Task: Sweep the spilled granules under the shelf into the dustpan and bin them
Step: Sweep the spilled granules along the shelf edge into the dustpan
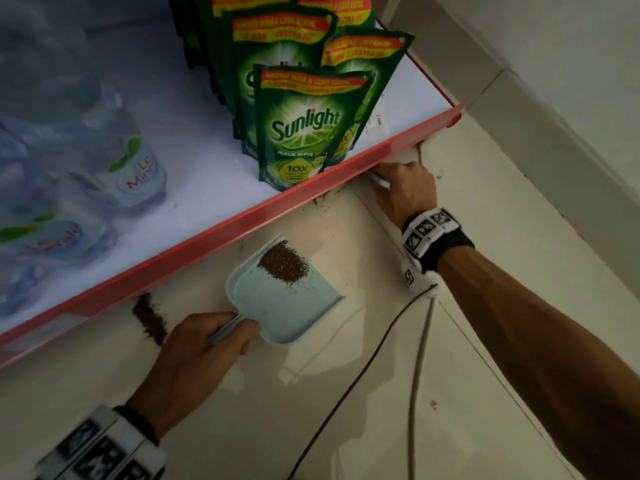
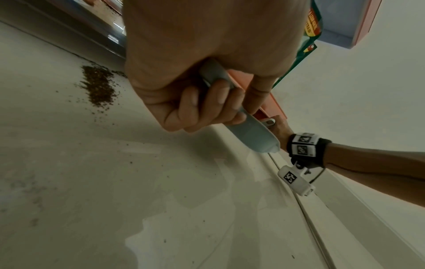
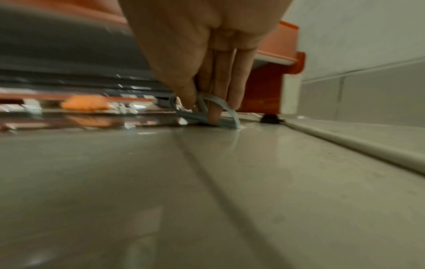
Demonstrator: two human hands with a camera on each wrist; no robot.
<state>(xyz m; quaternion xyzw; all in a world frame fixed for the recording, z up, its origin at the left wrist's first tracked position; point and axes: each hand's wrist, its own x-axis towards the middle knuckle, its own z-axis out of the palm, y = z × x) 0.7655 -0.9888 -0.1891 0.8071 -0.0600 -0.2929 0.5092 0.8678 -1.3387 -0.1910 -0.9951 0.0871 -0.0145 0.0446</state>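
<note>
1. Only the right wrist view shows the right hand (image 3: 207, 60) pinching a pale blue brush handle (image 3: 207, 112) under the shelf (image 1: 346, 168).
2. Green detergent pouches (image 1: 304, 126) stand at the shelf's front edge.
3. The left hand (image 1: 197, 355) grips the dustpan (image 1: 277, 306); granules (image 1: 284, 261) lie inside, more (image 1: 150, 317) beside that grip.

Glossy pale tiled floor (image 1: 346, 393) meets a white wall (image 1: 554, 64) in dim light.
</note>
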